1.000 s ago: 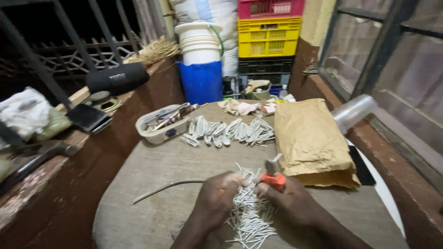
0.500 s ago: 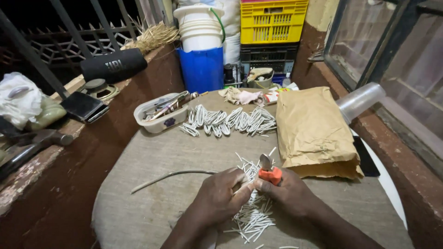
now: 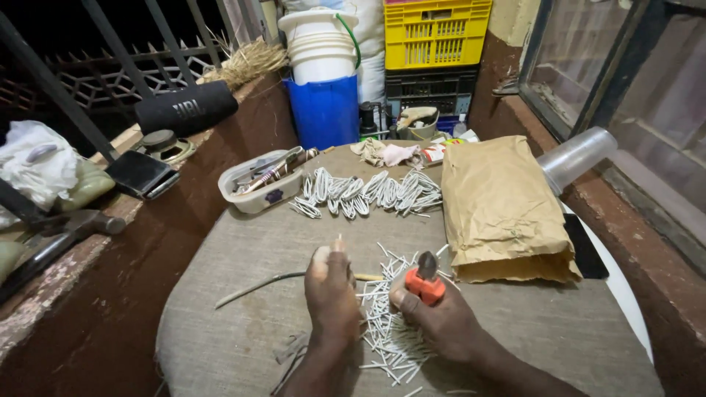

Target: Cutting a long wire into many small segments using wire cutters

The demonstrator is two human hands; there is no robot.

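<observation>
My left hand [image 3: 332, 289] pinches a thin pale stick [image 3: 339, 241] upright between its fingers, above a loose pile of short cut white sticks [image 3: 392, 331] on the cloth-covered round table [image 3: 243, 257]. My right hand [image 3: 434, 312] grips small pliers with orange handles [image 3: 424, 278], the jaws pointing up, just right of the left hand. A long thin stick [image 3: 254, 287] lies flat to the left of my left hand.
A row of bent white wire loops [image 3: 368, 192] lies farther back. A white tray of tools [image 3: 261, 182] sits at the back left, a brown paper bag [image 3: 500, 209] at the right. Blue and white buckets [image 3: 323, 81], crates [image 3: 435, 33], a black speaker [image 3: 185, 109] stand beyond.
Both hands have risen slightly off the pile of cut sticks. The left hand now holds one stick upright, and the pliers have drawn a little apart from it.
</observation>
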